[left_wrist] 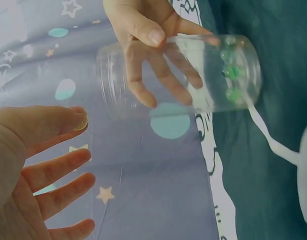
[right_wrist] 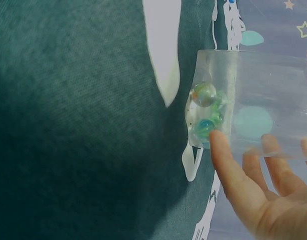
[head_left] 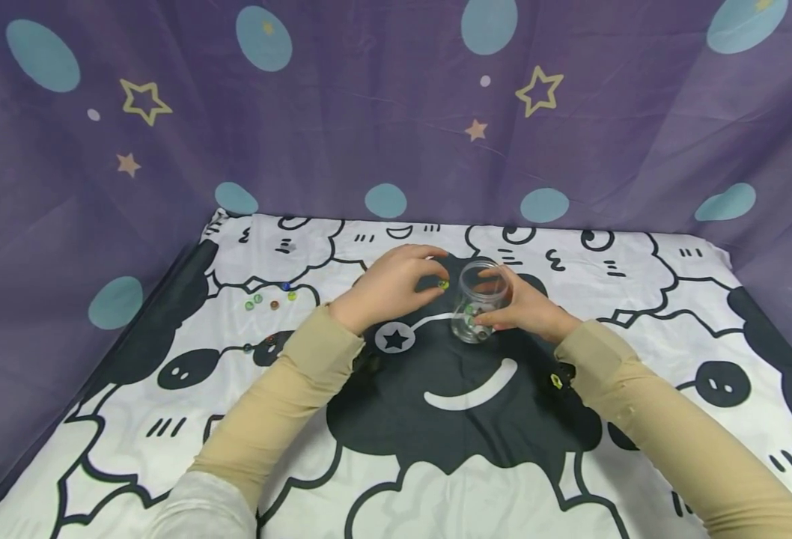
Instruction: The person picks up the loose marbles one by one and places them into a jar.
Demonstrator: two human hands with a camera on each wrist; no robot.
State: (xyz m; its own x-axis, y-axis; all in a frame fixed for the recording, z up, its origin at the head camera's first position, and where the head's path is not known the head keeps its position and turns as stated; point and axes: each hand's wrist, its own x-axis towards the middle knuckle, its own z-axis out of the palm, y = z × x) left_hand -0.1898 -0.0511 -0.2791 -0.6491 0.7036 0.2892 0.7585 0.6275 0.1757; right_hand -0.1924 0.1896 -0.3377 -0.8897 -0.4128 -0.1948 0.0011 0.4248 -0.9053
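Between thumb and index finger my left hand (head_left: 399,283) pinches a small yellow-green marble (head_left: 444,284), just left of the jar's mouth. The left wrist view shows the marble (left_wrist: 81,122) partly covered by the thumb, with the other fingers spread apart. A clear jar (head_left: 466,296) without a lid stands on the black part of the cloth. My right hand (head_left: 527,305) grips it from the right side, thumb and fingers around its wall. Several green and clear marbles (right_wrist: 204,95) lie at the jar's bottom.
Left of the left hand, loose marbles lie on the patterned cloth (head_left: 477,427): a blue one (head_left: 286,287), a yellow one (head_left: 292,296), a brown one (head_left: 275,305) and green ones (head_left: 249,305). A small yellow thing (head_left: 556,381) lies by the right sleeve. Behind hangs a purple curtain (head_left: 396,135).
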